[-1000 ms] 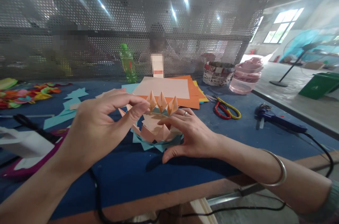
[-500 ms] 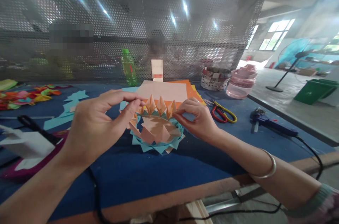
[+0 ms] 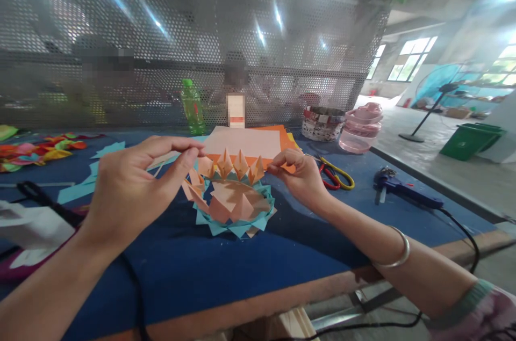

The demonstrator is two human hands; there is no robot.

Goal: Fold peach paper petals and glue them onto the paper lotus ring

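A ring of folded paper [image 3: 242,227] lies on the blue table, light blue points around its outside and peach points within. Peach petals [image 3: 241,165] stand upright along its far rim. My left hand [image 3: 135,185] hovers above the ring's far left side, thumb and forefinger pinched; whatever they hold is too small to make out. Just off the right end of the petals, my right hand [image 3: 301,175] is also closed in a pinch, apart from the ring. Anything between its fingertips is hidden.
Paper sheets [image 3: 245,141] lie behind the ring. Scissors [image 3: 338,174], a glue gun [image 3: 407,188], a pink water jug [image 3: 360,129] and a woven basket [image 3: 322,123] sit to the right. A green bottle [image 3: 192,107] stands by the mesh screen. Black cables cross the left side.
My right hand has drawn slightly away from the petals, and my left hand has risen a little off the ring's left side. The view has shifted slightly.
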